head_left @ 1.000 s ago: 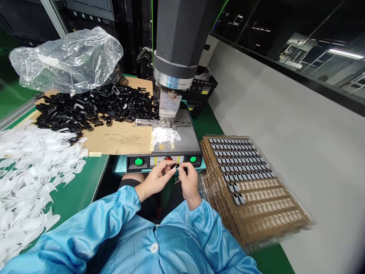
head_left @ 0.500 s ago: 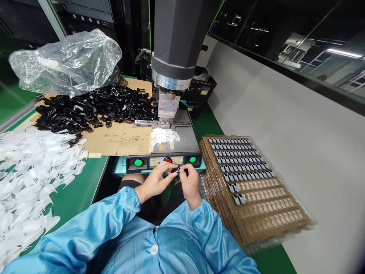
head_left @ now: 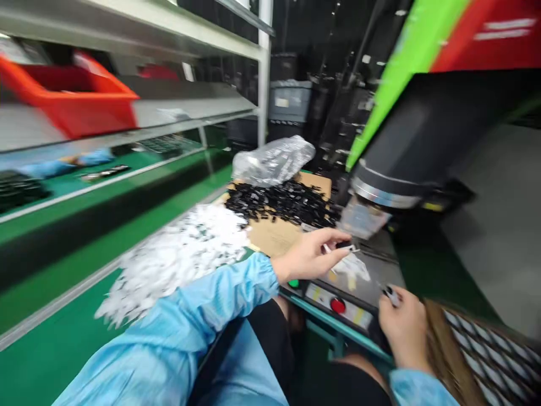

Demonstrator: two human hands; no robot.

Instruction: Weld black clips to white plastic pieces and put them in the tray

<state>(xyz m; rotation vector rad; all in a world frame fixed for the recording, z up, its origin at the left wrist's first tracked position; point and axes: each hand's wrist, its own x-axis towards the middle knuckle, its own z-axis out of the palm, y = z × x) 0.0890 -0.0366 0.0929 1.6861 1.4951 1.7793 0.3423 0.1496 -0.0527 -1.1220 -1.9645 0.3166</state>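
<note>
Green bench matting (head_left: pixel 105 248) runs under a metal shelf rack (head_left: pixel 139 113) carrying a red bin (head_left: pixel 80 101), all of it blurred. On the bench lies a heap of white plastic pieces (head_left: pixel 177 256), and beyond it a sheet of cardboard (head_left: pixel 274 234) bears a pile of small black parts (head_left: pixel 283 202) with a crumpled clear bag (head_left: pixel 273 160) behind. To the right stands a press machine, its dark cylindrical head (head_left: pixel 406 163) hanging over a grey base plate (head_left: pixel 372 270) whose front panel shows a red button (head_left: pixel 337 305) and a green one partly hidden by the wrist. The left hand (head_left: pixel 310 256), in a light-blue sleeve (head_left: pixel 198 321), reaches over the plate with finger and thumb pinched on a small black-and-white part (head_left: pixel 343 247), held above a few white pieces (head_left: pixel 353 266) lying there. The right hand (head_left: pixel 401 327) sits at the panel's right corner, fingers curled around a small dark part (head_left: pixel 389 293) that juts from the fingertips. Just beside it, a stack of brown trays (head_left: pixel 486 355) holds rows of dark parts.
</note>
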